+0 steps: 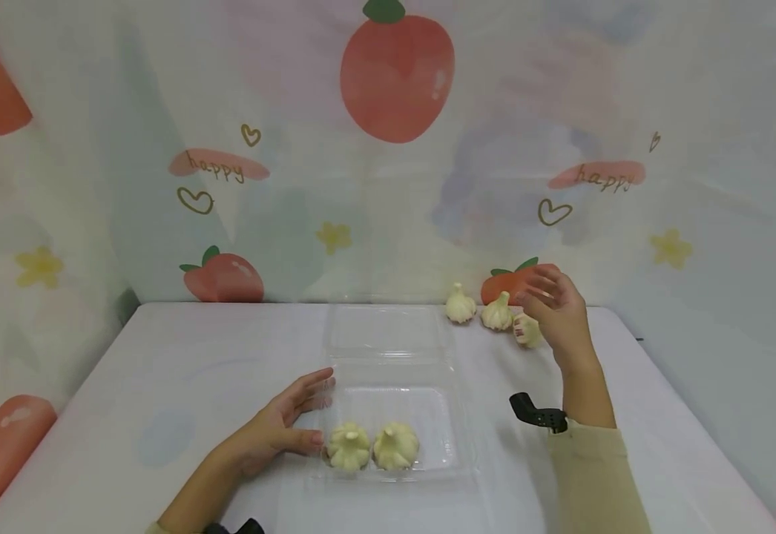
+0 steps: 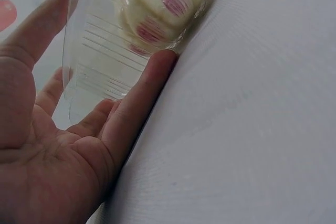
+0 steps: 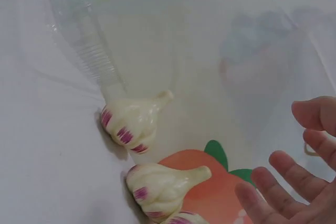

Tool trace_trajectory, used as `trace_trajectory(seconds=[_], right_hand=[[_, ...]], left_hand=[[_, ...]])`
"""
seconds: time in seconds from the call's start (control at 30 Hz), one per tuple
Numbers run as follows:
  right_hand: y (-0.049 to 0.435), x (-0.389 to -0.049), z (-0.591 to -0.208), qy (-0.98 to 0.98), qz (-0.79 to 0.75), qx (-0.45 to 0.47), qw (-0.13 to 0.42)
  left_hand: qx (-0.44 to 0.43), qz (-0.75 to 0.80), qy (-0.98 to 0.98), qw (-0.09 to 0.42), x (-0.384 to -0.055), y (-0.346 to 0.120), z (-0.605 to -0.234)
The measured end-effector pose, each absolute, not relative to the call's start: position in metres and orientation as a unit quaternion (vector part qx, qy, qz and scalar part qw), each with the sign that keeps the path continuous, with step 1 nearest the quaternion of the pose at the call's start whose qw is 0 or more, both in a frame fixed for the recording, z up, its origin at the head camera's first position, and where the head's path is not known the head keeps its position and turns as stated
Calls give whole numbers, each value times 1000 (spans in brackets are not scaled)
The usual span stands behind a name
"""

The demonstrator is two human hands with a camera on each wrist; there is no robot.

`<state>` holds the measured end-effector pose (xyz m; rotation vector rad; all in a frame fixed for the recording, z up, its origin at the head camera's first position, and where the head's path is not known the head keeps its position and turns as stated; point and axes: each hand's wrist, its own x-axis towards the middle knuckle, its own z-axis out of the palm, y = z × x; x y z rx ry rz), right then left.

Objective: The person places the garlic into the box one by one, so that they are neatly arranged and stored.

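A clear plastic clamshell box [image 1: 428,415] lies with its lid [image 1: 388,331] folded back, away from me. Two garlic bulbs [image 1: 349,446] sit side by side in its near-left part. Along the box's left side rests my left hand [image 1: 281,426], thumb and fingers spread and fairly straight against the clear wall [image 2: 105,51]. My right hand [image 1: 557,311] is raised at the far right, holding nothing, with its fingers loosely bent and apart. Beside it stand three more garlic bulbs, a left one [image 1: 460,305], a middle one [image 1: 497,312] and a right one [image 1: 527,331] partly behind the hand.
The white table [image 1: 214,371] meets a printed cloth backdrop [image 1: 388,222] right behind the loose garlic. Each wrist wears a black strap mount, the right one [image 1: 538,414] jutting to the left over the table.
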<state>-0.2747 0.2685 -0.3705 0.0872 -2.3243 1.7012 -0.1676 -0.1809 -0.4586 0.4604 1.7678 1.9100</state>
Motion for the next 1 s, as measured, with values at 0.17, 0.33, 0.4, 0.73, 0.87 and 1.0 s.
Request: trace_trajectory(seconds=[0.17,0.33,0.4,0.73,0.87,1.0], right_hand=[[273,-273,-378,-823,549,-12,144],[281,-272,-385,-843,499,-97,177],[283,-273,-390,-844,491,-122,179],[289,-277,-405,-851,481,-149,152],[293,-279,-412,-856,477,-159,117],[295,-281,-415,-863,472,-158,88]], left_hand=[[171,701,647,247,-169,-180,-458],[171,703,645,245,-170,-178,-458],[172,703,645,245,-170,-179,-459],[170,704,645,245,-168,-180,-461],[170,704,643,248,-166,-180,-461],[175,704,643,246,-167,-179,-460]])
